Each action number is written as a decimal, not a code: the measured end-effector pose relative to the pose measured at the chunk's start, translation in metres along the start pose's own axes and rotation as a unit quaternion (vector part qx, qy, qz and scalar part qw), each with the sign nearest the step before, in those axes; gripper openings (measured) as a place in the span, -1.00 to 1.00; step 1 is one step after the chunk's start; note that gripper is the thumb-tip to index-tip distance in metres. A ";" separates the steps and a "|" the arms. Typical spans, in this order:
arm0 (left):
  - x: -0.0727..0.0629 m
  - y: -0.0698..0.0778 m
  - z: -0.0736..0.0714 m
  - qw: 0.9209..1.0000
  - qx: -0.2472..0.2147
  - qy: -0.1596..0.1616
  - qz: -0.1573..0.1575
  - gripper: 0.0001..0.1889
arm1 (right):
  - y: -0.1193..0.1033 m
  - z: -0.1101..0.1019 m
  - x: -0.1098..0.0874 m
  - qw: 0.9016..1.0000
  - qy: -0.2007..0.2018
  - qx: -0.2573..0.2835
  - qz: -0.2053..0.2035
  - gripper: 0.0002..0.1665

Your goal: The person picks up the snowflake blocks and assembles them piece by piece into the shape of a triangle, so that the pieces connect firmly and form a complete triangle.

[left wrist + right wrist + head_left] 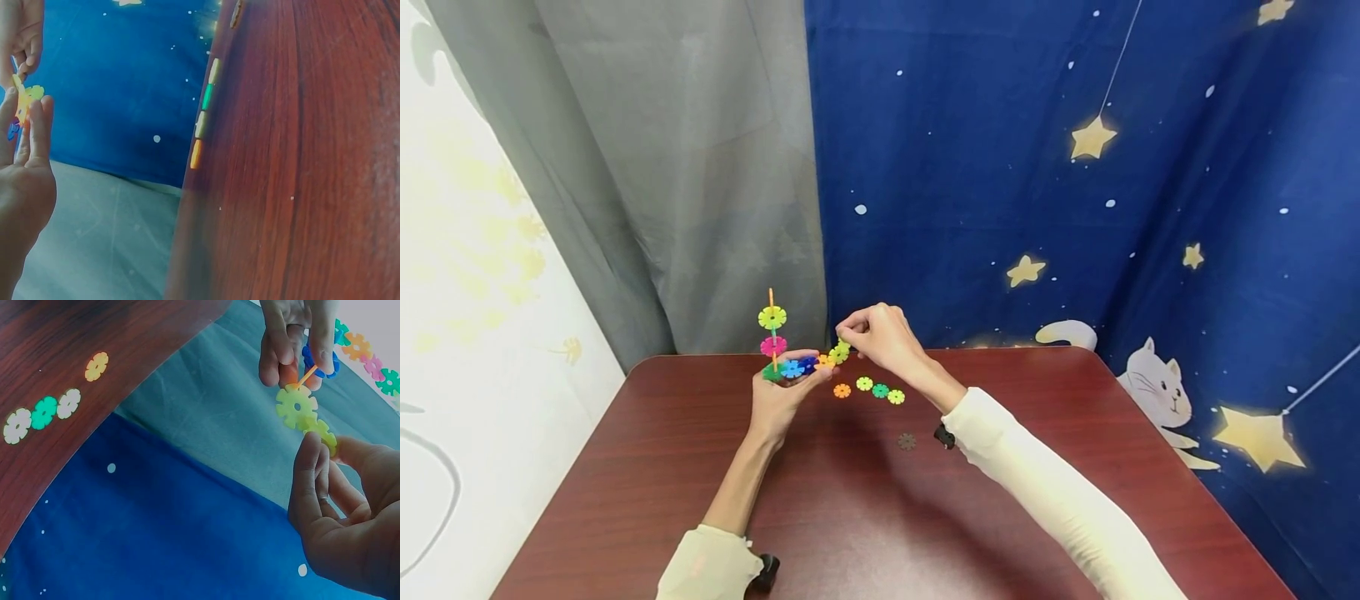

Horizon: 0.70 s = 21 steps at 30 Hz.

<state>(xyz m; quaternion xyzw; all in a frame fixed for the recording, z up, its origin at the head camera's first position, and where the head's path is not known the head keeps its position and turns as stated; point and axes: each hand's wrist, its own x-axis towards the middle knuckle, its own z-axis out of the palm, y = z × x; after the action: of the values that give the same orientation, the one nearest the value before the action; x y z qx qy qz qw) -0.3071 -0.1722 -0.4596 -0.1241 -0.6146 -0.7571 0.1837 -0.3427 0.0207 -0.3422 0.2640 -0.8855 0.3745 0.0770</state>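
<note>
My left hand (777, 408) grips a joined chain of notched plastic discs around its blue disc (326, 362) and orange disc (825, 362), above the far part of the table. From the chain's left end a column rises, with a pink disc (773, 346) and a yellow-green disc (772, 317) in it. At the chain's other end, my right hand (886, 340) pinches a small yellow-green disc (323, 435) between thumb and fingers. It meets a yellow-green disc (296, 406) whose far edge joins the orange one, seen edge-on in the right wrist view.
Loose on the brown table (850, 533) lie an orange disc (842, 391), a green disc (881, 391) between two yellow-green ones, and a dark grey disc (907, 442) nearer the front. Grey and blue curtains (962, 208) hang behind the far edge.
</note>
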 end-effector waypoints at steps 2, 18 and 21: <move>0.000 0.001 -0.001 1.000 -0.007 -0.010 -0.004 -0.56 | -0.001 0.000 0.000 1.000 0.003 0.000 0.002 -0.81; -0.001 0.001 -0.001 1.000 0.003 0.010 0.015 -0.64 | -0.004 -0.002 -0.007 0.999 0.003 0.037 0.020 -0.84; -0.002 0.002 0.000 1.000 -0.003 0.014 0.020 -0.61 | -0.005 -0.002 -0.008 0.999 0.005 0.045 0.020 -0.84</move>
<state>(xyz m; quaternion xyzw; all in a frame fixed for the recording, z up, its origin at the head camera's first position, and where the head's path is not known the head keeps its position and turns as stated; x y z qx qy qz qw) -0.3044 -0.1725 -0.4586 -0.1258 -0.6069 -0.7570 0.2069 -0.3337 0.0227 -0.3403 0.2478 -0.8722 0.4172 0.0622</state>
